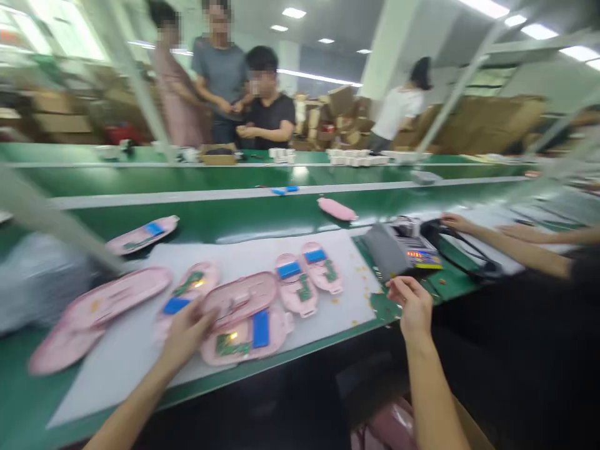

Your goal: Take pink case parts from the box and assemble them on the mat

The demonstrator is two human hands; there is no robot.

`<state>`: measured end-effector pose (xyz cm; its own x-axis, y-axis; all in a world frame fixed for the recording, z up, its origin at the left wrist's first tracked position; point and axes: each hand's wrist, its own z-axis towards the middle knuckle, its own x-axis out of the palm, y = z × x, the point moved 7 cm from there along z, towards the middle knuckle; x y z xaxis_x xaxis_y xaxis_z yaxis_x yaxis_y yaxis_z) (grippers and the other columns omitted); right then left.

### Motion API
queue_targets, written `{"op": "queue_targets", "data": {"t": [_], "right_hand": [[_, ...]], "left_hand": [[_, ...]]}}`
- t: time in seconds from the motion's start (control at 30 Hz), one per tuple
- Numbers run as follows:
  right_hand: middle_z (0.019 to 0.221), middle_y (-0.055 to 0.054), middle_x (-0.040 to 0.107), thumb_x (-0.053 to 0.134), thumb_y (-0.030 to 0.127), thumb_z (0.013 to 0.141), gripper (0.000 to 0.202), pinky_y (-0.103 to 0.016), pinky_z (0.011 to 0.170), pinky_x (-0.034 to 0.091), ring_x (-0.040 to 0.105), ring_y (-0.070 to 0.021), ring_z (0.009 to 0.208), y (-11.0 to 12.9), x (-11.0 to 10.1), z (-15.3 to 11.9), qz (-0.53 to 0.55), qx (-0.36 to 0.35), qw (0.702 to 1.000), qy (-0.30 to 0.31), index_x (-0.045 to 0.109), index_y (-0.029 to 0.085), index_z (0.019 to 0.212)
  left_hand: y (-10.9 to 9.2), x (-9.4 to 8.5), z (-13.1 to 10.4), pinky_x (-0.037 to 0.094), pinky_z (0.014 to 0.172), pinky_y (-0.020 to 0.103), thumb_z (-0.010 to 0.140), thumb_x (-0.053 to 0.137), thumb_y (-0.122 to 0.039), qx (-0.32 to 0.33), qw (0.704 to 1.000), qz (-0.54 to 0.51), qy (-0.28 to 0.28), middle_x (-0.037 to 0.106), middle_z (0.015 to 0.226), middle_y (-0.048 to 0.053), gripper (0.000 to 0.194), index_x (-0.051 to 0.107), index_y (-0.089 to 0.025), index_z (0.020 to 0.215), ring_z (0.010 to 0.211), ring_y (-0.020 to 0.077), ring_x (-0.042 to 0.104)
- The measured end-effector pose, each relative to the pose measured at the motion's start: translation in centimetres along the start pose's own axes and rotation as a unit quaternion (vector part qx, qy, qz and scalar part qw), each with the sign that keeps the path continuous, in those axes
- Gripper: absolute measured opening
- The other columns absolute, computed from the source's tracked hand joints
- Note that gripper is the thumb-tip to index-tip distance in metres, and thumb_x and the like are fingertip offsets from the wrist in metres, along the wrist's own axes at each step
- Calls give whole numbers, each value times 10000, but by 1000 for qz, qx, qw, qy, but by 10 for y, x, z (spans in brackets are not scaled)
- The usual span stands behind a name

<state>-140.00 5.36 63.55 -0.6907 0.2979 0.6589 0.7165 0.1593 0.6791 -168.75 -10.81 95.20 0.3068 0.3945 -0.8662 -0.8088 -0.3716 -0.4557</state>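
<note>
My left hand (185, 334) grips the left end of a pink plastic cover (250, 295), its hollow inside facing up. Under and in front of that cover lies a pink half shell (281, 325) with a blue battery block (261, 329) and a green circuit board (225, 347), where a small light glows. Another half shell (206, 275) with a lit board sits just behind my left hand. Two more filled half shells (307, 306) stand to the right of the cover. My right hand (412, 306) is raised near the table edge, fingertips pinched; anything between them is too small to make out.
A grey device with a lit display (415, 255) stands beyond my right hand, next to a co-worker's hand (457, 222). Empty pink shells (117, 297) and a plastic bag (42, 281) lie left. A pink piece (337, 209) rests behind the white sheet (349, 300). Slanted posts frame the bench.
</note>
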Motion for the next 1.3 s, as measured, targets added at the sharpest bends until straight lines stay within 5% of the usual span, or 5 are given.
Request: {"op": "queue_targets", "data": {"t": [0.2, 0.4, 0.67, 0.93, 1.3], "right_hand": [[650, 7, 562, 587, 339, 869, 228, -247, 579, 381, 492, -115, 602, 59, 190, -119, -148, -228, 856, 439, 610, 188, 699], [808, -4, 540, 500, 242, 943, 158, -246, 635, 339, 504, -117, 704, 43, 291, -196, -333, -390, 637, 575, 615, 196, 846], [806, -29, 550, 520, 253, 928, 170, -270, 613, 307, 514, -147, 735, 17, 301, -204, -428, -469, 583, 508, 636, 190, 821], [890, -39, 626, 757, 403, 712, 274, -272, 640, 352, 569, -186, 824, 30, 301, -177, -466, -366, 691, 413, 659, 188, 851], [874, -20, 733, 627, 262, 815, 131, -296, 752, 379, 582, -193, 877, 31, 307, -174, -418, -330, 660, 530, 738, 219, 871]], "left_hand": [[20, -13, -11, 413, 552, 230, 724, 680, -448, -30, 992, -112, 46, 603, 711, 13, 342, 624, -136, 852, 620, 140, 523], [26, -5, -11, 397, 545, 225, 759, 668, -411, -26, 981, -181, 63, 593, 701, 12, 324, 623, -124, 901, 603, 135, 511], [20, -7, -15, 385, 544, 220, 786, 553, -333, 8, 983, -171, 66, 527, 702, -3, 218, 596, -133, 864, 629, 134, 478], [21, -8, -18, 415, 561, 239, 809, 580, -375, -2, 984, -157, 82, 592, 746, 19, 271, 610, -133, 928, 651, 158, 538], [12, -11, -18, 474, 786, 317, 824, 598, -468, 17, 993, -88, 75, 669, 926, 55, 371, 635, -141, 994, 879, 235, 601]]}}
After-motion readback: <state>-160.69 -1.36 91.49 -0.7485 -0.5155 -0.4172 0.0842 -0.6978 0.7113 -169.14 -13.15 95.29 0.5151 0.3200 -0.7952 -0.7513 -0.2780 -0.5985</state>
